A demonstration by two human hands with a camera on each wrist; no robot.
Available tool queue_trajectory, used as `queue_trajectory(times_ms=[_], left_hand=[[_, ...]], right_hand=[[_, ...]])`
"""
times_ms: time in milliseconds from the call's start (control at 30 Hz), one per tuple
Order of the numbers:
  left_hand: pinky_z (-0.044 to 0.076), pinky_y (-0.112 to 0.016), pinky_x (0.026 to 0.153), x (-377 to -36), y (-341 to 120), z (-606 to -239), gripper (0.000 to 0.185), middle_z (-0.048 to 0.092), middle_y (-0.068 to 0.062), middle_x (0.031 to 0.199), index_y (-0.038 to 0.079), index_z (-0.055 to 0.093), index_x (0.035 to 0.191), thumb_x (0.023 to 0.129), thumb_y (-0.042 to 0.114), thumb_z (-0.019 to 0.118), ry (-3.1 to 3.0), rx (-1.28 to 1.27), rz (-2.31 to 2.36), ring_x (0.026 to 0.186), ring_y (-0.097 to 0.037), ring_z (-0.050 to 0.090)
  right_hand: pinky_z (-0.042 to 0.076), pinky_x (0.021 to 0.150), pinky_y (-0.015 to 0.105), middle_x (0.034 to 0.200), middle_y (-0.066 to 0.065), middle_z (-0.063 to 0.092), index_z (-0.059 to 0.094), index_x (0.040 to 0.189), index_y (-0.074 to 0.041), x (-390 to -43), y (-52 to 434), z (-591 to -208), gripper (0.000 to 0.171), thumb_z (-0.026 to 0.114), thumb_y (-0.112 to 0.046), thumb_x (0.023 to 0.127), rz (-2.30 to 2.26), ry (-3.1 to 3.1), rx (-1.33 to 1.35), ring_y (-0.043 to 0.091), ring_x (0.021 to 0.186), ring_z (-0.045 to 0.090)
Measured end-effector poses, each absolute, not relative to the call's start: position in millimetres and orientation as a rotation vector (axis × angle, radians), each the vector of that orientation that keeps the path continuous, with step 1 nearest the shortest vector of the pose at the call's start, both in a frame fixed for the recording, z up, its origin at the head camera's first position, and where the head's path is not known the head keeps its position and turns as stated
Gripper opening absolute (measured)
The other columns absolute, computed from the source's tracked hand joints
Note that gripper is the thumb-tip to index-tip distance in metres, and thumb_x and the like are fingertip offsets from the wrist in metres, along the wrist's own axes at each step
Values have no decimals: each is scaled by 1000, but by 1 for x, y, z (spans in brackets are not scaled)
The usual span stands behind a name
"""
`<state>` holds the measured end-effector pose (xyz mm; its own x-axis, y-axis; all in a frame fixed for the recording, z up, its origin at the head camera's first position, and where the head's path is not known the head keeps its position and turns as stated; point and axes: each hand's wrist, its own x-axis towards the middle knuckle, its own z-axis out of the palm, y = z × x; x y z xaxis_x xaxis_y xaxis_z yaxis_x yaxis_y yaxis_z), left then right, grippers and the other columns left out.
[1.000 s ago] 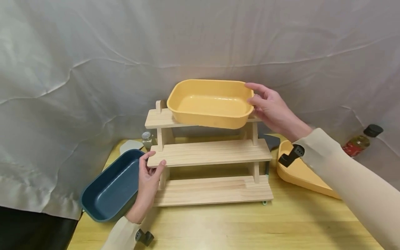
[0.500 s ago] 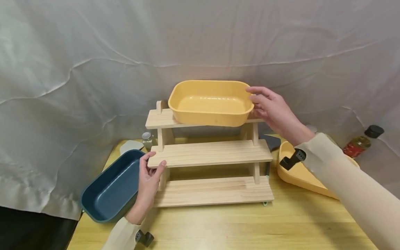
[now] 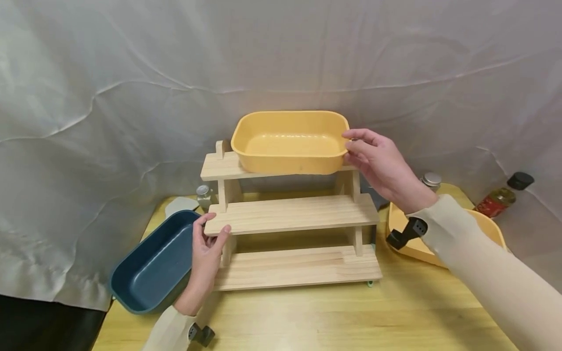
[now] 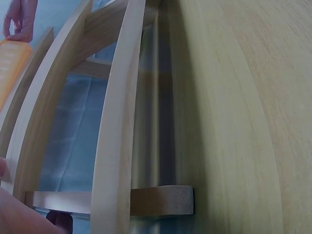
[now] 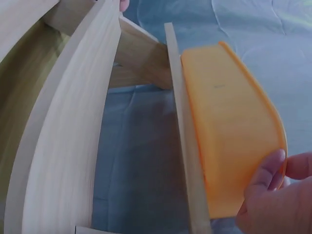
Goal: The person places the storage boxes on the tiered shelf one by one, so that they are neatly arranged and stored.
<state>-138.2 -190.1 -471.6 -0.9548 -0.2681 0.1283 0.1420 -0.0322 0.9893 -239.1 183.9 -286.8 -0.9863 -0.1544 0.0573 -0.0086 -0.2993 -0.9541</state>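
Note:
A yellow rectangular basin (image 3: 290,144) sits flat on the top shelf of a three-tier wooden rack (image 3: 291,214). My right hand (image 3: 351,141) pinches the rim at the basin's right end. In the right wrist view my fingertips (image 5: 273,168) lie against the yellow basin's (image 5: 229,122) end wall. My left hand (image 3: 212,229) grips the left end of the middle shelf, thumb on top. Only the edge of my left hand (image 4: 14,209) shows in the left wrist view, beside the rack's boards (image 4: 117,131).
A dark blue basin (image 3: 153,263) lies at the rack's left, partly over the table edge. A yellow heart-shaped tray (image 3: 487,224) lies at the right. Small jars (image 3: 203,192) (image 3: 431,180) and an oil bottle (image 3: 505,195) stand by the white backdrop. Bare table (image 3: 329,317) lies in front.
The yellow basin went from tilted and lifted at its right end to flat on the top shelf, a little further left. My right hand followed it. My left hand stayed put.

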Motion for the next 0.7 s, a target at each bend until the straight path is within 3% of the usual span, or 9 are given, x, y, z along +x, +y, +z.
queue_trajectory(times_ms=[467, 700], left_hand=[[48, -20, 91, -136, -194, -471, 55, 49, -9, 138, 7, 40, 155, 109, 9, 69, -1962, 142, -2052, 115, -19, 54], [48, -20, 91, -133, -195, -470, 55, 48, -8, 138, 8, 40, 155, 109, 10, 69, -1970, 151, -2050, 115, -19, 54]], right_hand=[[58, 91, 24, 125, 13, 64, 66, 132, 5, -266, 184, -287, 34, 75, -11, 104, -2428, 1808, -188, 16, 94, 67], [58, 86, 22, 122, 14, 65, 67, 131, 5, -263, 182, -291, 32, 75, -12, 105, -2449, 1854, -195, 16, 90, 66]])
